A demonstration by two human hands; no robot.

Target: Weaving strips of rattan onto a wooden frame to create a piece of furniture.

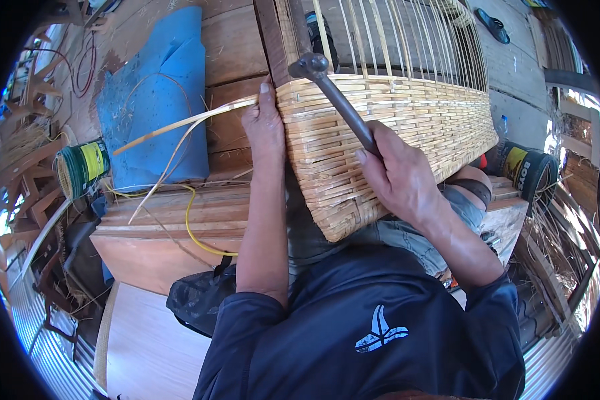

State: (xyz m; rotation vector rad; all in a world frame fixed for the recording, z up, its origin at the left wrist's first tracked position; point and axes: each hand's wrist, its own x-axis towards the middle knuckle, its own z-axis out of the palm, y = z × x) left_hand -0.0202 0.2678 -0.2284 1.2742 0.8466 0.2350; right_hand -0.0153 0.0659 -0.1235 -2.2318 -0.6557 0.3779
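A woven rattan panel [407, 127] lies across my lap, its lower half tightly woven and thin upright canes [380, 40] standing bare above. My right hand [397, 177] is shut on the handle of a dark metal hammer [330, 90], whose head rests at the panel's upper left corner. My left hand [263, 123] presses against the panel's left edge, its fingers pinching loose pale cane strips [180, 127] that trail off to the left.
A blue mat [157, 93] covers wooden boards [227, 47] at the upper left. A green can [81, 167] stands left of it, another can [530, 170] at the right. A yellow cord [192, 227] and a black bag [197, 300] lie below.
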